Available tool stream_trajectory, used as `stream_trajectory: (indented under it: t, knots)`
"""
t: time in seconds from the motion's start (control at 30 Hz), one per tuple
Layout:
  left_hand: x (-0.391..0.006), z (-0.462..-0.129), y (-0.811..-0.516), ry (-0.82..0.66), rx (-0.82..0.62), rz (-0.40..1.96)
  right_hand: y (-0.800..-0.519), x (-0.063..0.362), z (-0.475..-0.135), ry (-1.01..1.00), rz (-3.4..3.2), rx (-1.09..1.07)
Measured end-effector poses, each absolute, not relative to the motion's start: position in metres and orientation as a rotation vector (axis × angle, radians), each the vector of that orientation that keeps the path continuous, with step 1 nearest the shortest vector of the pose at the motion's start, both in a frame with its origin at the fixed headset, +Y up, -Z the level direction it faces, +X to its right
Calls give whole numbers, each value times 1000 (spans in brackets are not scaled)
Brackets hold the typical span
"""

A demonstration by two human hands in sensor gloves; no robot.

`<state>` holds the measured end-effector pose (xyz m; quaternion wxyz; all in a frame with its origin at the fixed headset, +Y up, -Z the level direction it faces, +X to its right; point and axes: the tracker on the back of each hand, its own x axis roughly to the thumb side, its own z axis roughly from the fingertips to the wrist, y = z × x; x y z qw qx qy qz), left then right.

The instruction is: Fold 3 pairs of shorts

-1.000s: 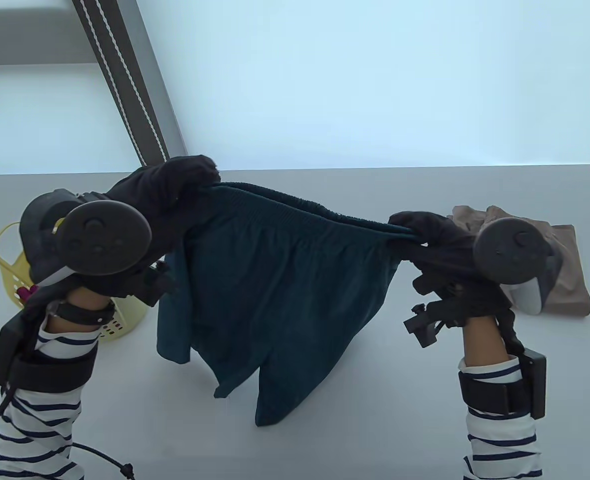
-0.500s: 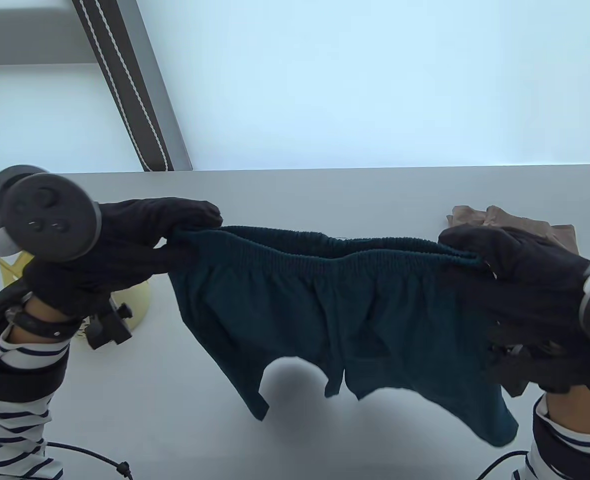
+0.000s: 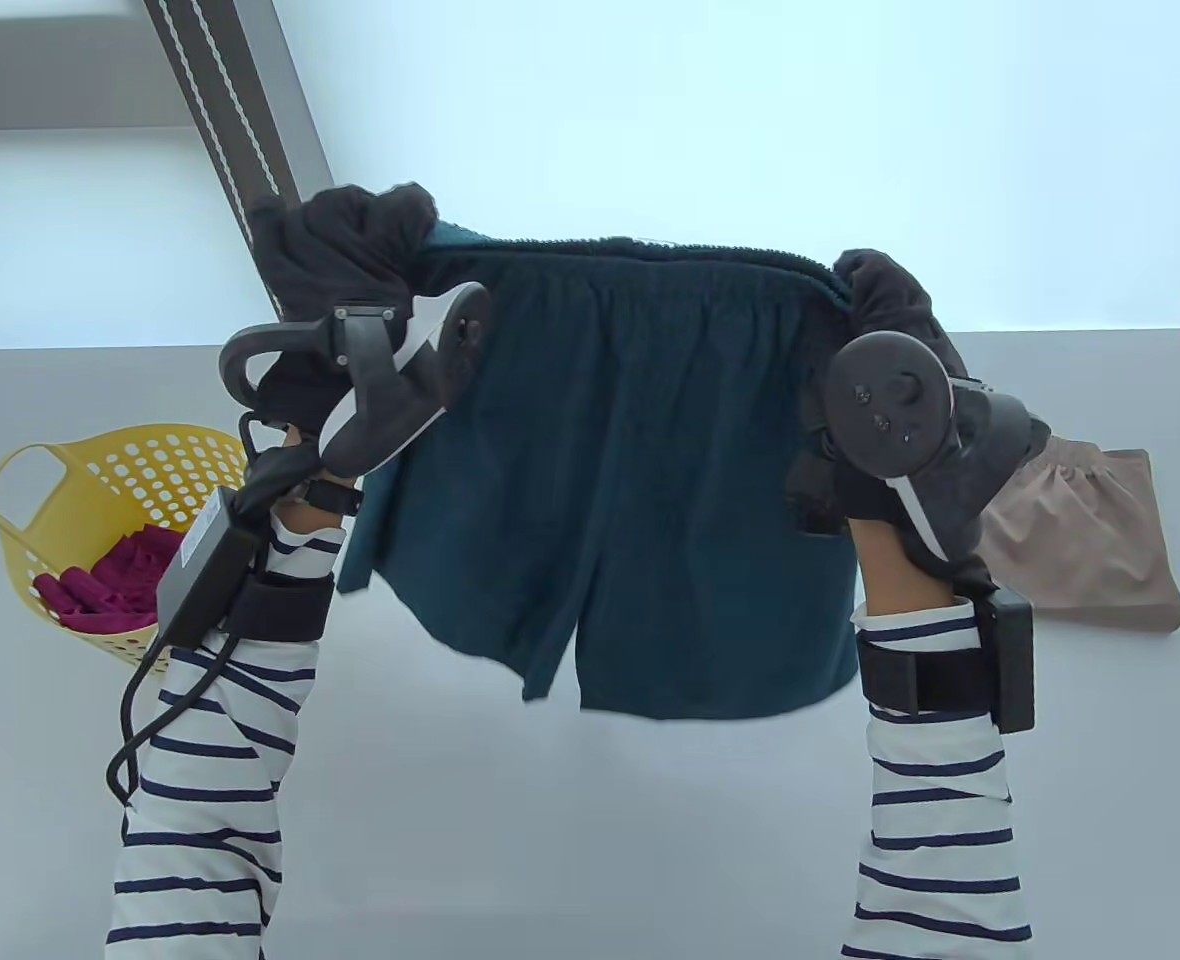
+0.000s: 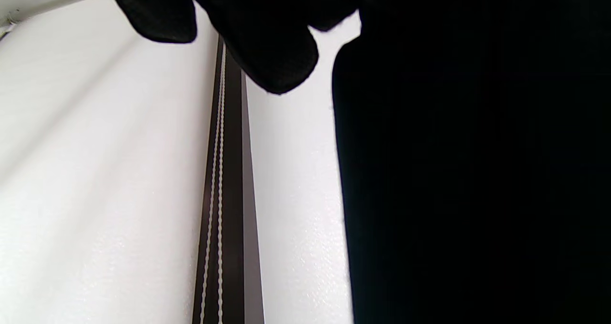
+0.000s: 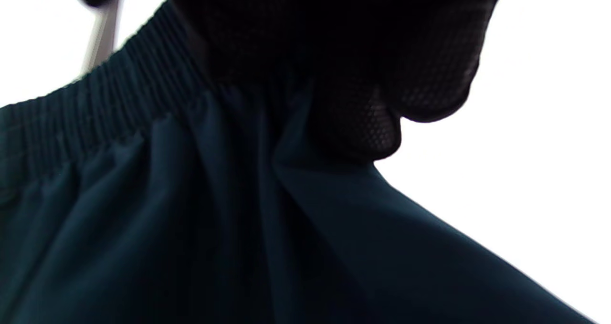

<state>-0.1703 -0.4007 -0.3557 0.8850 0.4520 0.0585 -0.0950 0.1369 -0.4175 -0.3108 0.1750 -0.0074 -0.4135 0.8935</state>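
Dark teal shorts hang spread in the air above the table, waistband up and stretched level. My left hand grips the waistband's left end; my right hand grips its right end. In the right wrist view the gloved fingers pinch the gathered elastic of the shorts. The left wrist view shows dark fingertips beside the shorts' black edge. Folded beige shorts lie on the table at the right. Magenta shorts sit in the yellow basket.
The grey table runs under the hanging legs. A dark window post with bead cords rises behind the left hand. A black cable trails from the left forearm.
Both hands have risen and drawn closer, lifting the shorts from low over the table to hang straight. The basket and its magenta shorts have come into sight.
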Motion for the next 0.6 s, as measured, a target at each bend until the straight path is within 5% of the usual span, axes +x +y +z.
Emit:
stream_trajectory:
  t: [0.17, 0.3, 0.43, 0.6]
  knots:
    - [-198, -335, -421, -27, 977, -285, -445, 137, -304, -971, 2529, 279]
    - [-207, -310, -485, -216, 818, -415, -508, 137, -301, -723, 2697, 451]
    - [-202, -282, -573, -446, 455, -548, -592, 139, -302, -213, 2863, 588]
    - [-191, -279, -689, -596, -171, -611, -700, 140, -319, 634, 2734, 569]
